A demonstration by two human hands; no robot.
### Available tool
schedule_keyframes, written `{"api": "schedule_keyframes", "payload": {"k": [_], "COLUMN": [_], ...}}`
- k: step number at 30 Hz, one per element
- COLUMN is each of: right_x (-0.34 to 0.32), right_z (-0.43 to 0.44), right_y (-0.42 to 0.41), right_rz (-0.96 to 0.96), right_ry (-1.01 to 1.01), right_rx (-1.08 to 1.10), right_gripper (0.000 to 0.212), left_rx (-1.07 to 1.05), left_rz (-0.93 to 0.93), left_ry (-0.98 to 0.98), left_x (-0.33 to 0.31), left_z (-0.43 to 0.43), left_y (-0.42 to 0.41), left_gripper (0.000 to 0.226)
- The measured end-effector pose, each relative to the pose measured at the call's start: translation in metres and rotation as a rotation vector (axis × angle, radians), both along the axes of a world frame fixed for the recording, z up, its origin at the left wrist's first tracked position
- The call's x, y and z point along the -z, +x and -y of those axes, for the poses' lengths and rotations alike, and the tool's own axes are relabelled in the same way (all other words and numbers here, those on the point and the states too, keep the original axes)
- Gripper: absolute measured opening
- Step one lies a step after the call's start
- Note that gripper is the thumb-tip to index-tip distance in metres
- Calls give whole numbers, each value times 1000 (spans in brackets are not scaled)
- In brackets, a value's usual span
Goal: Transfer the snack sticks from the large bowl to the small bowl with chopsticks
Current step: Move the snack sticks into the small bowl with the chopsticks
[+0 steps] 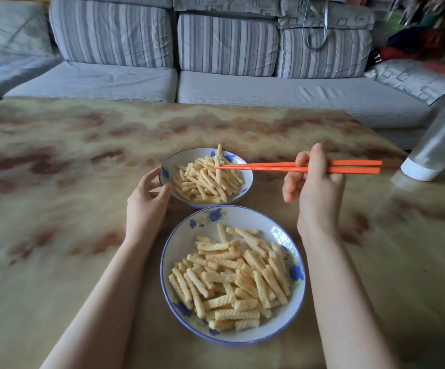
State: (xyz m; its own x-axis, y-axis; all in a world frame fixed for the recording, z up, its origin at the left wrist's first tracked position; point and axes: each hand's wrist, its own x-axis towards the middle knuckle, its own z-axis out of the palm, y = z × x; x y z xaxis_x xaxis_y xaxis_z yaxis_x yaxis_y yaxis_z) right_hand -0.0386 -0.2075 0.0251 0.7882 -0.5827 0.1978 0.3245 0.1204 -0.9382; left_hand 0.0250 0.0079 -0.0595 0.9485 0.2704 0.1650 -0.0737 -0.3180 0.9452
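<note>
Status: your right hand (316, 187) grasps the orange chopsticks (264, 168) around their rear half, fingers curled over both shafts, thumb raised above them. The chopsticks run nearly level, butt ends to your right, tips to your left. The tips are closed on one snack stick (218, 155), which stands upright between them over the small bowl (172, 166). Its lower end reaches down to the pile (205, 185) in that bowl; you cannot tell whether it rests on the pile or hangs just clear.

Your left hand (146, 201) grips the left rim of the small bowl, thumb on the near side of the rim, fingers curved round the outer wall.

The small bowl sits on the worktop (56, 182) directly beyond the large bowl (186, 243). Their rims are just beside each other; contact cannot be confirmed. Both bowls are white with a blue rim line and blue flower print. The large bowl lies between your forearms and carries the remaining snack sticks (232, 278), heaped across its centre and right side, with its left inner wall bare.

At the right edge of the view stands a translucent bottle (437, 147) with a white lower end, well apart from both bowls. A grey striped sofa (216, 91) runs along the far side of the worktop.
</note>
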Motion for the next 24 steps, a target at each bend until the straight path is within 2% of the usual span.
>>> {"api": "schedule_keyframes", "payload": {"k": [8,15,24], "right_x": [11,-5,-34], "right_z": [-10,7,32], "right_y": [11,-1,-38], "right_rz": [-27,9,-92], "right_ry": [-57,-124,-394], "right_rx": [-93,-138,-481], "right_gripper": [40,41,43], "left_rx": [3,3,9], "left_rz": [-5,8,9], "left_ry": [-13,-13,11], "left_x": [1,1,0], "left_z": [0,0,0], "left_y": [1,1,0], "left_gripper": [42,41,42]}}
